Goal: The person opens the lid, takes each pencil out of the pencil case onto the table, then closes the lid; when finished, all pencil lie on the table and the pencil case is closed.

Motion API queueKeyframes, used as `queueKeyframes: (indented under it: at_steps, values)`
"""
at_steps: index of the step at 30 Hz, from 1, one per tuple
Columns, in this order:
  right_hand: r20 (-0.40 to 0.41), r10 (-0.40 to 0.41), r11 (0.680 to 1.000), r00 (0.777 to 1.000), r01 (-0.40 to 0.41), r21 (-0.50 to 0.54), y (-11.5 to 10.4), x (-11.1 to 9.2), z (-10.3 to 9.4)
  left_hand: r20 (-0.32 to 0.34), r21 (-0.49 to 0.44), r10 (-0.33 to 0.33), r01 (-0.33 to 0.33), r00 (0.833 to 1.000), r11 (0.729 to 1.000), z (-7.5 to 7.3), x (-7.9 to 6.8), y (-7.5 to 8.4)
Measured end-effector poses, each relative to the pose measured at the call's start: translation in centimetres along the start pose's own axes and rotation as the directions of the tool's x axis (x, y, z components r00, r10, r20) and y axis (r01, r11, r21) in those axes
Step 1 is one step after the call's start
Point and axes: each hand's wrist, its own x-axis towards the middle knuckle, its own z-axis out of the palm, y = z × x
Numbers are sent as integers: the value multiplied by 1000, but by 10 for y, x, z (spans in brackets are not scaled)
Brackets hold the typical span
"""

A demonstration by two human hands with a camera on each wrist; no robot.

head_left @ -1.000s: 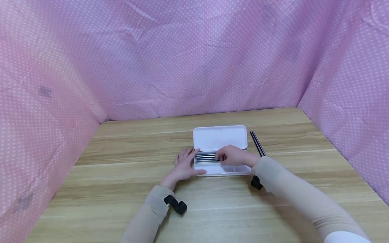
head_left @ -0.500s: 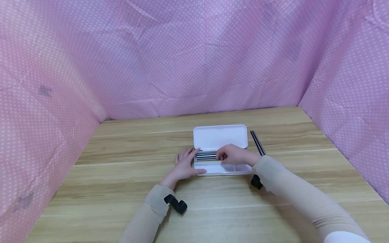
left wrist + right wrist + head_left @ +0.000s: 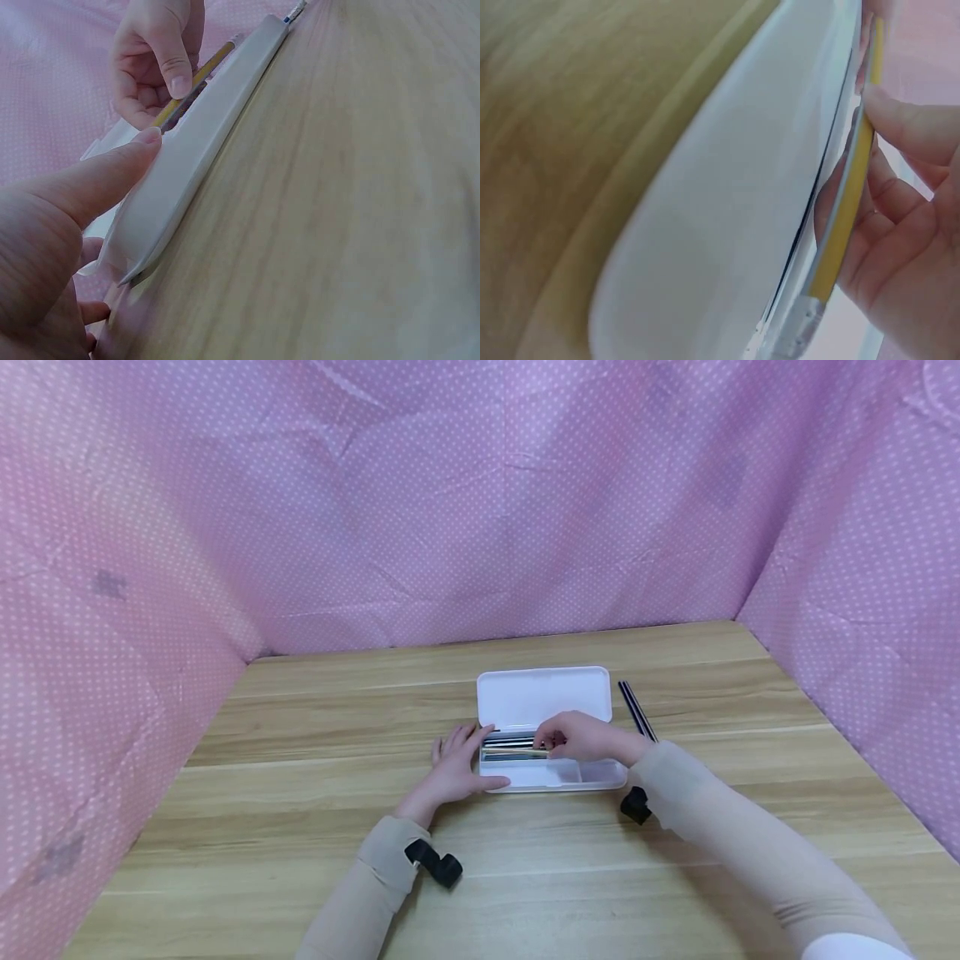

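A white pencil case [image 3: 498, 779] lies opened on the table, its lid [image 3: 543, 693] folded back on the far side. Inside it are several dark striped pencils [image 3: 498, 742]. My right hand [image 3: 576, 737] pinches a yellow-and-grey pencil [image 3: 844, 210] with a metal ferrule, between thumb and fingers, just above the others. In the left wrist view this pencil [image 3: 217, 61] slants above the near wall. My left hand [image 3: 452, 777] rests against the case's left end, thumb on the near edge and straight fingers spread toward the far corner.
Two dark pencils [image 3: 636, 710] lie side by side on the wooden table [image 3: 337, 718], right of the case and partly behind my right wrist. A small divided section [image 3: 600, 772] is at the case's right end. Pink dotted cloth [image 3: 480, 527] hangs behind and at both sides.
My right hand has taken up the yellow pencil, which has risen from the row and now lies across the other pencils. My left hand has stayed in place.
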Motion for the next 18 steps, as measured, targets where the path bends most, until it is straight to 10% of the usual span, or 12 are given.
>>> queueKeyframes:
  at_steps: [18]
  values:
    - [-86,67,966,994,-43,256,15,-13,-6,-3,20,-2,2,1000,1000,0,0,1]
